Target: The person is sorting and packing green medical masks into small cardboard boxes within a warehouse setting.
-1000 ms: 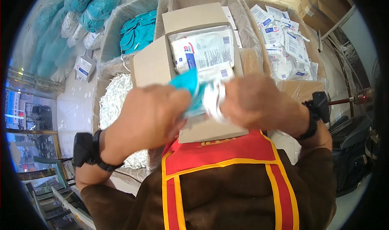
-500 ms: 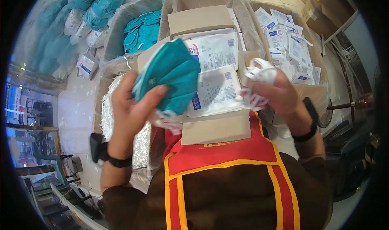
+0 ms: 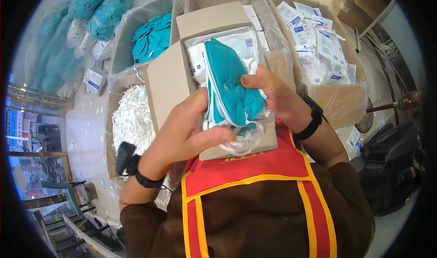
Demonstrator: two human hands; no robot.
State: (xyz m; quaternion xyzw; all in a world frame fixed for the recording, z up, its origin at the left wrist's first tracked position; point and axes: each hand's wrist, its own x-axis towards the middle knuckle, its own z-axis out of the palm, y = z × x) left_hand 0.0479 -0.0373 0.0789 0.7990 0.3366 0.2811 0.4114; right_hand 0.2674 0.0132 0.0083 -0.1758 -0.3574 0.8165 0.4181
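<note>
Teal masks [image 3: 226, 78] — matt, cloth-like

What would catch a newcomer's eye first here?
Probably the bright teal bundle with white edging, held by the left hand and right hand over an open cardboard box, mid-picture. Next, the red apron trimmed in yellow, below. Then the white strands heaped at left and white packets at upper right.
</note>
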